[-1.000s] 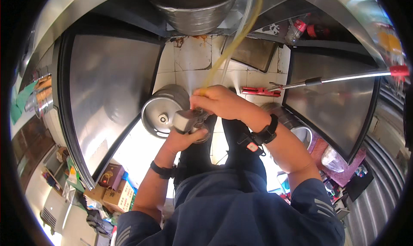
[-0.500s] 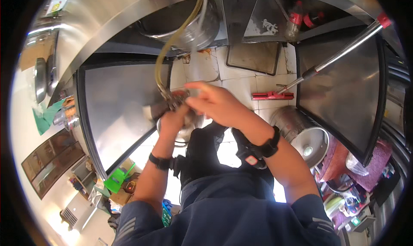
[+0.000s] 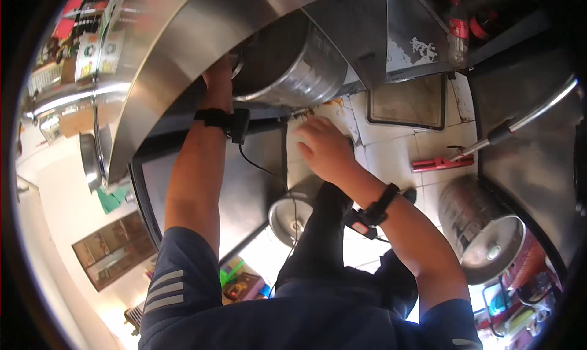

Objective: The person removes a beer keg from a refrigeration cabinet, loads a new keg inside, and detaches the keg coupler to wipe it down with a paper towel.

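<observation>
My left hand (image 3: pixel 218 75) reaches up into the dark opening under the steel counter, beside a large metal keg (image 3: pixel 309 72). A curved shiny piece of metal (image 3: pixel 237 64) shows next to it. Shadow hides its fingers, so what they hold or touch is unclear. In front of that keg hangs my right hand (image 3: pixel 323 147), above the tiled floor, thumb apart from loosely bent fingers and with nothing visible in it. A smaller keg (image 3: pixel 282 223) stands on the floor between the left cabinet door and my leg.
Two steel cabinet doors (image 3: pixel 211 185) stand swung out on either side. To the right lie a red mop head (image 3: pixel 443 163) with a metal pole and another keg (image 3: pixel 489 243). A plastic bottle (image 3: pixel 458 35) stands inside the cabinet. A dark-rimmed panel (image 3: pixel 407 102) lies at the back.
My hands have parted from the metal fitting on the yellowish hose. The left has moved up into the cabinet; the right has stayed near the middle. Hose and fitting no longer show, and the view has shifted.
</observation>
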A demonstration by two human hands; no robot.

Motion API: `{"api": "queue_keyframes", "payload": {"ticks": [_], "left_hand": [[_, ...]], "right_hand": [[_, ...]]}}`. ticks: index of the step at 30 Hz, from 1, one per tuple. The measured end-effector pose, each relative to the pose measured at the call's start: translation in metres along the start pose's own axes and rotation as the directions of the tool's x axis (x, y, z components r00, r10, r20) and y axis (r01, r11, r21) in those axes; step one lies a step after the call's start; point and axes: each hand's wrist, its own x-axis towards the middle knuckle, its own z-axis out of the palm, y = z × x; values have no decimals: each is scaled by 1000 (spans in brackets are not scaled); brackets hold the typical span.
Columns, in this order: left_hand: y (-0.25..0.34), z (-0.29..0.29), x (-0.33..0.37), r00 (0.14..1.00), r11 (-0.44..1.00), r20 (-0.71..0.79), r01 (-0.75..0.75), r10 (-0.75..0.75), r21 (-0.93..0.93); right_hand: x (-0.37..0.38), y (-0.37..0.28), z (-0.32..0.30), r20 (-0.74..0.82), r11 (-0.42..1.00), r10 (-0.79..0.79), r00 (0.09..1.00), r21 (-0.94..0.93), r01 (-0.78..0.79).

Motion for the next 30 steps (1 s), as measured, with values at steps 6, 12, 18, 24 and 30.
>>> {"api": "queue_keyframes", "payload": {"ticks": [6,12,18,24,30], "left_hand": [[39,85,-22,964,994,262,-70,47,79],[63,59,-62,893,875,395,356,-215,-328],[98,77,-78,826,799,412,522,-385,-298],[56,85,-56,881,904,442,316,-166,-290],[37,86,-10,550,639,707,-747,444,181]], "right_hand": [[83,33,29,-121,920,-260,958,-333,207],[111,21,30,103,899,-21,994,-432,64],[117,55,48,29,849,-144,989,-509,139],[122,49,58,-67,838,-159,985,-536,99],[116,52,47,-71,809,-112,991,-586,49]]}}
